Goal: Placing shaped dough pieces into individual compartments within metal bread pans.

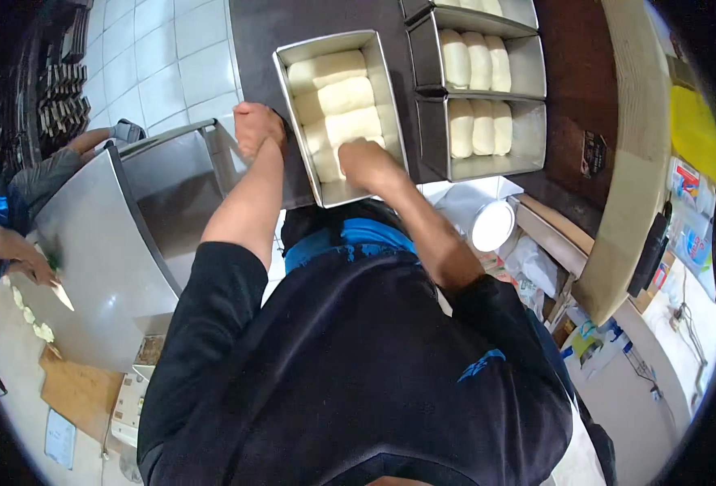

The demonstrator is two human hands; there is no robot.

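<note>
A metal loaf pan (387, 113) stands on the dark worktop (309, 18), holding several pale dough logs (333, 97) laid crosswise. My right hand (367, 168) is inside the pan, fingers curled closed, with its knuckles on the lower dough. My left hand (256, 126) rests as a closed fist beside the pan's left wall, with nothing visible in it. To the right are more loaf pans (526, 69), each with dough logs (479, 128) standing side by side.
Other people's arms (86, 142) and hands (21, 255) are at the left, near a steel counter (90, 227) with small pale dough pieces (21, 304). A wooden ledge (629, 162) with a yellow object (694, 130) runs along the right. A white round container (492, 225) sits below the worktop.
</note>
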